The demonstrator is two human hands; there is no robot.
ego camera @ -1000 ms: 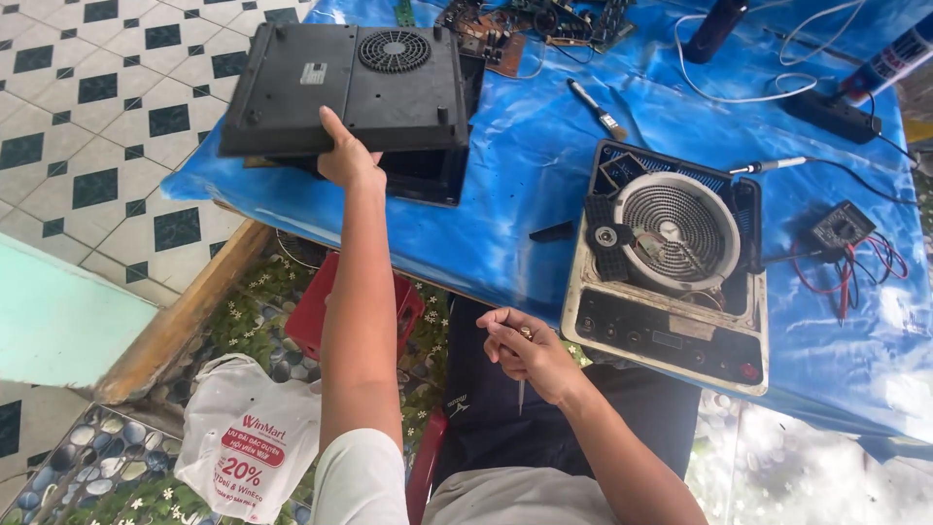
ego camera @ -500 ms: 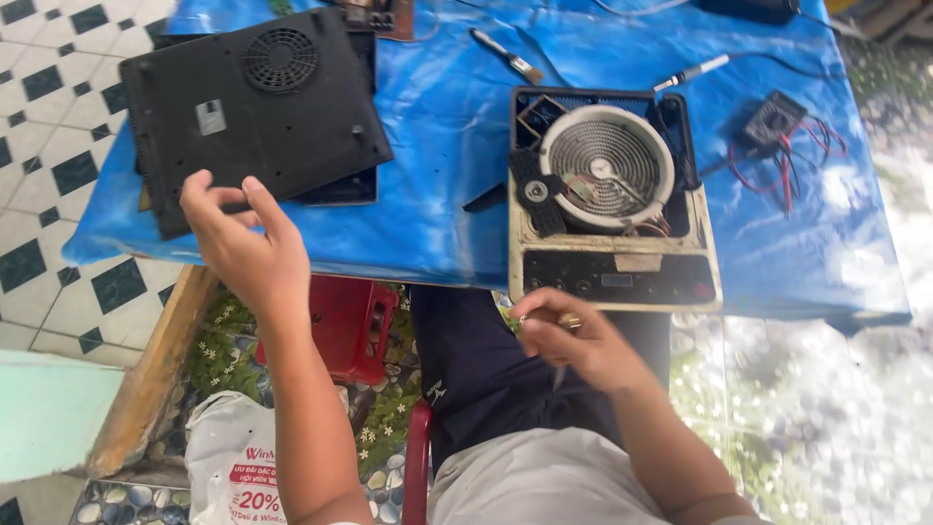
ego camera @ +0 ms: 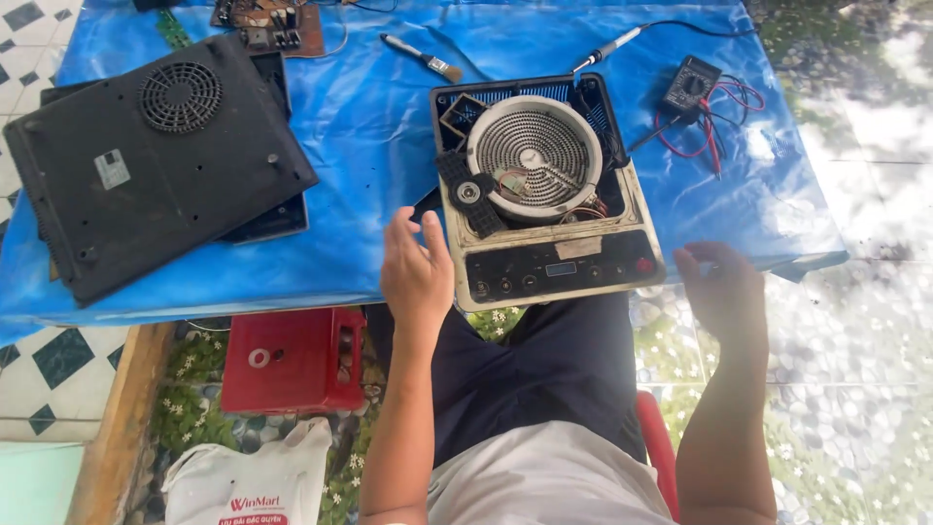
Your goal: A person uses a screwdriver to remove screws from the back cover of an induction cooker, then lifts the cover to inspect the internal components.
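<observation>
An opened electric cooker [ego camera: 544,199] with a round coil heater and a black control strip lies on the blue tarp [ego camera: 369,126] in front of me. My left hand [ego camera: 416,270] hovers by its left front corner, fingers apart, holding nothing. Off the cooker's right front corner, my right hand [ego camera: 724,287] is also empty with fingers loosely curled. A black bottom cover with a round fan grille [ego camera: 155,160] rests upside down at the left, on top of another dark panel.
A soldering iron [ego camera: 612,47], a small brush [ego camera: 423,56] and a circuit board [ego camera: 267,21] lie at the table's far side. A multimeter with red and black leads [ego camera: 692,89] sits at the right. Below the table are a red box [ego camera: 292,360] and a white bag [ego camera: 248,481].
My left hand left the black cover and moved right to the cooker's left corner. My right hand came up from my lap to the cooker's right side. The view shifted left.
</observation>
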